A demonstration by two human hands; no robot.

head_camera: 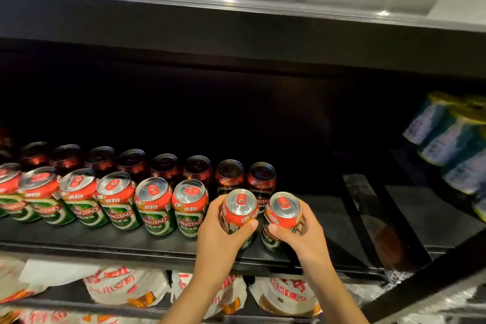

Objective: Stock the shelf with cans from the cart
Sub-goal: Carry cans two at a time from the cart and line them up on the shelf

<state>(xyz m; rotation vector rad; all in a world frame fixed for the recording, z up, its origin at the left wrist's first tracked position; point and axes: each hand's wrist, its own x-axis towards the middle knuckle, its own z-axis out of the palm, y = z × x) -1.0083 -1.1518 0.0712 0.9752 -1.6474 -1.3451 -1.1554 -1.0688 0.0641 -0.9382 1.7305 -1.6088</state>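
My left hand [219,231] grips a red and green beer can [240,209] standing at the front of the black shelf [131,241]. Just to its right, my right hand [302,234] grips a second can of the same kind [282,214], also upright on the shelf. Both cans stand at the right end of a front row of several matching cans [155,205]. Behind them runs a back row of several cans [228,173] in shadow. The cart is not in view.
Bare black shelf [328,221] stretches to the right of the two held cans up to a divider strip [368,208]. Blue and white cans [447,139] stand at the far right. White and red bags [126,287] lie on the shelf below. Another shelf [236,26] hangs overhead.
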